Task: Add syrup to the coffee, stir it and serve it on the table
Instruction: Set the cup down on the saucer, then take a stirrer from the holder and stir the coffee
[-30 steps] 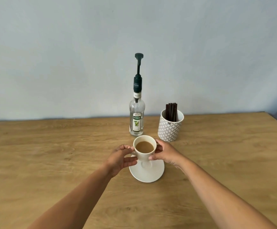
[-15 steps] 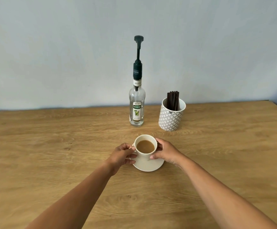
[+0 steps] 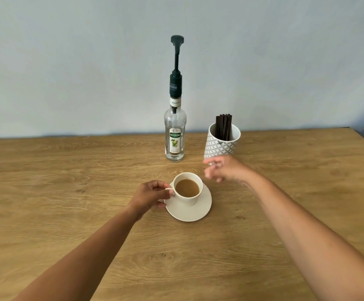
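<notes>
Coffee [image 3: 187,187] fills a white cup [image 3: 188,189] that stands on a saucer [image 3: 188,210] near the middle of the wooden table [image 3: 68,192]. At the cup's left side, the left hand [image 3: 149,197] pinches the handle with thumb and fingers. Just past the cup on the right, the right hand [image 3: 225,169] hovers blurred above the table, fingers loosely spread, holding nothing. Behind the cup stands a syrup bottle [image 3: 175,135] with a tall pump, and beside it a patterned mug [image 3: 221,144] of dark stirrers [image 3: 223,127].
</notes>
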{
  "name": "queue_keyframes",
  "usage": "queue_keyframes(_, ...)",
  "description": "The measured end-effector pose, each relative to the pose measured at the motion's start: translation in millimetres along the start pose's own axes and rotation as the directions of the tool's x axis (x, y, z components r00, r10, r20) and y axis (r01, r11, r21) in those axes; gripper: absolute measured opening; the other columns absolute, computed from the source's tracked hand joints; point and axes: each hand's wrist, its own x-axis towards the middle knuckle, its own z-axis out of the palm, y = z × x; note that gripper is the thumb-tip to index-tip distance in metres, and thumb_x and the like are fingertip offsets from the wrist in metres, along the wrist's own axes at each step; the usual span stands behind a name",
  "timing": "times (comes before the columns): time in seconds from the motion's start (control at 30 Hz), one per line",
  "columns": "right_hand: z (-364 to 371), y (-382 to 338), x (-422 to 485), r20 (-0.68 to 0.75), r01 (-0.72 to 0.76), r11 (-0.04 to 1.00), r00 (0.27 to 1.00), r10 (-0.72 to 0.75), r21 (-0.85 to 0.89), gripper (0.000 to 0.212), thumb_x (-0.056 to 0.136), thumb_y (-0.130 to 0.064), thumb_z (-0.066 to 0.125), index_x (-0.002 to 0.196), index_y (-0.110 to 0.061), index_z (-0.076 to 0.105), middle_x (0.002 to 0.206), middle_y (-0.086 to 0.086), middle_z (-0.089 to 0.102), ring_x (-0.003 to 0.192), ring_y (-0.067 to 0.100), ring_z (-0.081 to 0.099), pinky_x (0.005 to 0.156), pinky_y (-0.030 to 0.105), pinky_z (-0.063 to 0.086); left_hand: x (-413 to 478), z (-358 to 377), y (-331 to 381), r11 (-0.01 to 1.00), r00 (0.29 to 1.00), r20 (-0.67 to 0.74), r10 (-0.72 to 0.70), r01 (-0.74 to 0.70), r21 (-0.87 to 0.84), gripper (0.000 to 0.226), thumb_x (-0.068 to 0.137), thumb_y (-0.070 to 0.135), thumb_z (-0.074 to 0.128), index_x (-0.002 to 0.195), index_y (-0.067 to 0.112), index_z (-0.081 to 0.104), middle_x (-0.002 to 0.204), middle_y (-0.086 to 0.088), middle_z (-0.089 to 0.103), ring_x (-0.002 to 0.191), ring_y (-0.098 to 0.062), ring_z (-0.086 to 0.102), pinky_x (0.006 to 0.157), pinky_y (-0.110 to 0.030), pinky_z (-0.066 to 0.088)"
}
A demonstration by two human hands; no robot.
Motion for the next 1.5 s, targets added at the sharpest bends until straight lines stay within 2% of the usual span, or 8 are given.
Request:
queue_keyframes(0.13,-44.4,-26.6,23.5,-0.456,0.081,0.973,0.89,0.026,0.214,0.012,0.085,-0.004,0.066,0.095,-0.008,0.072,0.078,0.005,0.076,0.062,0.013,0.072,0.047,0.023,0.054,-0.5,0.6,2.2,1.0,1.0,0.0,0.008,-0.008,0.015,0.027,0.077,0.01,0.083,0.101,0.005,0.071,0.089,-0.008,0.076,0.085,-0.018,0.071,0.065,-0.031,0.061)
queue_keyframes(0.23,-65.9,-31.9,49.2,-0.643,0.076,0.962,0.757,0.115,0.261,0.017,0.085,-0.003,0.056,0.079,-0.01,0.071,0.073,0.006,0.073,0.055,0.012,0.068,0.041,0.021,0.049,-2.5,2.8,3.1,0.999,1.0,-0.021,0.019,-0.019,0.028,0.029,0.077,0.008,0.083,0.104,0.004,0.071,0.093,-0.012,0.076,0.085,-0.018,0.071,0.064,-0.03,0.06)
queue_keyframes(0.43,-81.9,-31.2,91.7,-0.652,-0.113,0.985,0.739,0.171,0.13,0.007,0.081,-0.007,0.067,0.087,-0.003,0.066,0.066,0.012,0.072,0.058,0.029,0.073,0.047,0.037,0.058,-4.2,4.8,3.0,0.999,0.998,-0.053,0.025,-0.023,0.036,0.027,0.078,0.007,0.081,0.103,0.005,0.072,0.098,-0.015,0.076,0.086,-0.019,0.072,0.067,-0.032,0.06)
queue_keyframes(0.6,-83.2,-33.3,109.2,-0.639,-0.185,0.982,0.754,0.154,0.018,0.017,0.08,-0.015,0.072,0.088,-0.003,0.064,0.067,0.01,0.07,0.038,0.017,0.065,0.032,0.024,0.045,-1.8,4.1,4.4,0.998,0.999,-0.044,0.019,-0.016,0.061,0.024,0.079,0.007,0.081,0.101,0.006,0.072,0.089,-0.008,0.077,0.081,-0.018,0.072,0.068,-0.032,0.06)
queue_keyframes(0.97,-79.9,-32.4,114.4,-0.641,-0.228,0.974,0.75,0.165,-0.016,0.012,0.083,-0.014,0.067,0.089,-0.004,0.068,0.069,0.009,0.073,0.046,0.018,0.067,0.039,0.024,0.043,2.1,1.3,8.3,0.997,1.0,-0.026,0.011,-0.009,0.075,0.021,0.078,0.004,0.081,0.098,0.003,0.072,0.078,-0.003,0.076,0.068,-0.01,0.071,0.055,-0.024,0.058)
queue_keyframes(1.23,-86.6,-31.8,101.2,-0.666,-0.162,0.986,0.73,0.154,0.05,0.01,0.083,-0.009,0.058,0.09,-0.008,0.065,0.059,0.008,0.067,0.026,0.011,0.055,0.032,0.02,0.042,5.0,0.3,10.6,0.995,1.0,-0.017,0.023,-0.022,0.095,0.02,0.079,0.005,0.08,0.098,0.004,0.073,0.082,-0.007,0.076,0.073,-0.013,0.072,0.055,-0.025,0.058)
queue_keyframes(1.4,-95.7,-38.5,75.8,-0.731,-0.024,1.0,0.682,0.022,0.009,0.014,0.086,-0.015,0.054,0.074,-0.022,0.057,0.072,0.012,0.072,0.058,0.032,0.07,0.059,0.049,0.06,5.2,1.8,11.1,0.991,0.999,-0.021,0.048,-0.045,0.125,0.021,0.081,0.008,0.079,0.101,0.01,0.075,0.092,-0.01,0.078,0.082,-0.015,0.073,0.06,-0.025,0.059)
queue_keyframes(1.5,-101.3,-47.9,52.9,-0.785,0.135,0.991,0.614,-0.076,0.01,0.006,0.091,-0.02,0.055,0.09,-0.015,0.059,0.089,0.011,0.071,0.072,0.03,0.072,0.067,0.053,0.059,4.2,3.7,12.8,0.987,0.998,-0.027,0.059,-0.054,0.15,0.02,0.081,0.008,0.079,0.101,0.011,0.076,0.092,-0.009,0.078,0.083,-0.014,0.073,0.063,-0.027,0.061)
